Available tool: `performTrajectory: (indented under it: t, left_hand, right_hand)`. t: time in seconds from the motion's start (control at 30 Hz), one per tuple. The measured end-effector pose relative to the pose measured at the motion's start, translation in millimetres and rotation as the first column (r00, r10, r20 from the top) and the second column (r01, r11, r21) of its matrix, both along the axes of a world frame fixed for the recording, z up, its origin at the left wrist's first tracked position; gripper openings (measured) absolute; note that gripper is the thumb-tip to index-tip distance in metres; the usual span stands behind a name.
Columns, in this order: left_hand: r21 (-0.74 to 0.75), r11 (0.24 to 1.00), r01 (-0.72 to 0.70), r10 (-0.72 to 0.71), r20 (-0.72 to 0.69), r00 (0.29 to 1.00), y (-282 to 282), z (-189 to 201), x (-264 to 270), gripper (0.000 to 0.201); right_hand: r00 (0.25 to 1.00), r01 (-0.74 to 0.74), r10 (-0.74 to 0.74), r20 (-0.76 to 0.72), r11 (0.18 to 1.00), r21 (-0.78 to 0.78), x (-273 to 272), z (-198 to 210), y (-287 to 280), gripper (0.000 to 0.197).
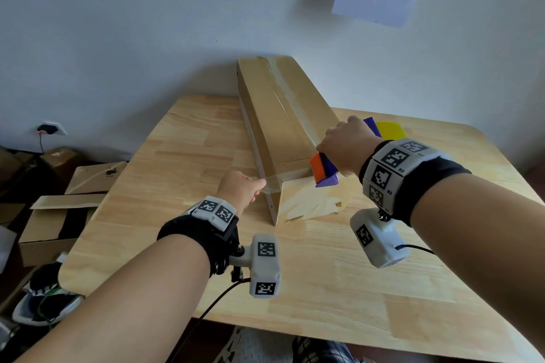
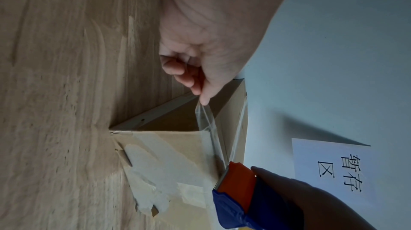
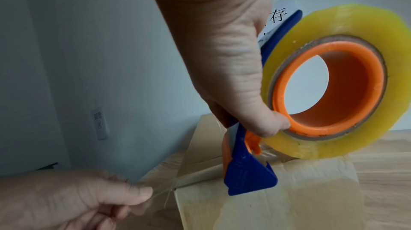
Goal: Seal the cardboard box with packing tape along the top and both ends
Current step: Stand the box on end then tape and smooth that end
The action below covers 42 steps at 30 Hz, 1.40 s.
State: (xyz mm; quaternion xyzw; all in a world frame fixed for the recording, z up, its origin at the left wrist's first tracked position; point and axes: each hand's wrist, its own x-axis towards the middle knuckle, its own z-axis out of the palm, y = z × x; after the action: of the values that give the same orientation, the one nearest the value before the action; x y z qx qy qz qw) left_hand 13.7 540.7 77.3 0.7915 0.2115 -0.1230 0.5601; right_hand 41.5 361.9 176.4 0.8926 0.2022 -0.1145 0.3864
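A long cardboard box [image 1: 283, 127] lies on a wooden table [image 1: 339, 274], running from the near centre toward twelve o'clock. At its near end, the left hand [image 1: 240, 190] pinches the free end of a clear tape strip [image 2: 205, 119] between thumb and fingertips, at about nine o'clock from the box corner. The right hand [image 1: 346, 146], curled around a blue and orange tape dispenser [image 1: 324, 169], holds it on the top edge at three o'clock. The stretched strip could twist, or stick crookedly, if the pinch slackens.
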Motion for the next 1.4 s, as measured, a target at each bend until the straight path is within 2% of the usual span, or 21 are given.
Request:
performTrajectory:
  t: [0.13,0.33,0.57,0.7,0.8,0.87,0.9,0.97,1.0,1.03,1.07,1.1,1.17,1.2,1.27,1.33,1.37,1.4]
  left_hand:
    - [-0.026,1.0,-0.014,0.013,-0.034,0.999,-3.7,-7.8,-0.6,0.023]
    - [-0.188,0.981,-0.052,0.027,-0.134,0.991,-17.7,-19.5,0.8,0.023]
    - [-0.315,0.937,-0.149,0.041,-0.327,0.944,-22.6,-25.2,7.5,0.025]
    - [-0.367,0.915,-0.169,0.024,-0.369,0.929,-23.2,-33.1,4.4,0.027]
    - [-0.295,0.95,-0.1,-0.017,-0.37,0.929,-23.1,-33.5,4.6,0.023]
    - [-0.14,0.99,0.03,-0.075,-0.326,0.942,-23.6,-22.9,7.2,0.031]
    - [-0.05,0.993,0.105,-0.115,-0.301,0.946,-23.2,-17.9,9.6,0.042]
    - [0.212,0.943,0.256,-0.195,-0.272,0.942,-22.1,-9.3,13.1,0.058]
    - [0.309,0.903,0.299,-0.231,-0.237,0.944,-21.8,-5.2,12.6,0.054]
    - [0.342,0.886,0.314,-0.261,-0.192,0.946,-22.3,-3.6,13.5,0.038]
    - [0.321,0.896,0.307,-0.274,-0.144,0.951,-22.8,-3.6,17.3,0.018]
    - [0.26,0.924,0.28,-0.271,-0.073,0.96,-23.5,-2.5,18.5,0.014]
    - [0.157,0.952,0.263,-0.265,-0.009,0.964,-25.2,-6.4,21.5,0.022]
    - [0.183,0.94,0.289,-0.293,0.0,0.956,-27.1,-10.2,22.4,0.023]
    - [0.259,0.9,0.35,-0.346,-0.062,0.936,-33.8,-8.9,19.6,0.029]
    - [0.348,0.819,0.457,-0.436,-0.141,0.889,-35.9,-16.9,16.5,0.036]
    - [0.236,0.888,0.396,-0.355,-0.196,0.914,-39.4,-17.1,14.7,0.032]
    - [0.17,0.912,0.373,-0.338,-0.2,0.919,-38.4,-22.6,15.6,0.027]
  right_hand:
    - [1.0,0.0,0.0,-0.001,1.0,0.012,3.2,-3.9,-1.6,0.041]
    - [1.0,0.014,-0.014,0.009,0.999,0.045,5.3,-7.9,-5.1,0.036]
    - [0.999,0.021,-0.023,0.024,0.995,0.093,6.2,-12.2,-11.1,0.035]
    - [0.999,0.022,-0.025,0.024,0.995,0.101,6.7,-13.2,-13.0,0.036]
    - [0.999,0.01,-0.013,0.029,0.995,0.102,6.4,-13.5,-13.2,0.037]
    - [0.999,0.008,-0.011,0.03,0.994,0.107,6.2,-13.2,-14.0,0.036]
    - [0.999,0.008,-0.011,0.03,0.994,0.11,5.8,-13.1,-14.7,0.036]
    - [0.999,0.009,-0.013,0.031,0.993,0.117,4.6,-13.1,-16.5,0.037]
    - [0.999,0.009,-0.013,0.032,0.993,0.12,3.7,-13.2,-17.6,0.038]
    - [0.999,0.009,-0.013,0.034,0.992,0.123,3.1,-13.8,-18.3,0.038]
    - [0.999,0.008,-0.013,0.037,0.992,0.126,2.5,-14.2,-19.2,0.038]
    - [0.999,0.007,-0.012,0.041,0.992,0.129,2.1,-14.8,-19.9,0.038]
    - [0.999,0.005,-0.011,0.046,0.991,0.133,1.5,-15.9,-21.3,0.038]
    - [0.999,0.005,-0.011,0.048,0.991,0.137,1.2,-16.5,-21.9,0.039]
    - [0.999,0.002,-0.01,0.054,0.989,0.149,0.9,-17.5,-22.9,0.039]
    - [0.998,0.007,-0.017,0.06,0.987,0.16,0.8,-18.2,-24.0,0.038]
    - [0.998,0.012,-0.022,0.062,0.987,0.163,0.6,-18.7,-24.3,0.037]
    - [0.998,0.016,-0.026,0.063,0.986,0.165,0.2,-19.3,-24.5,0.037]
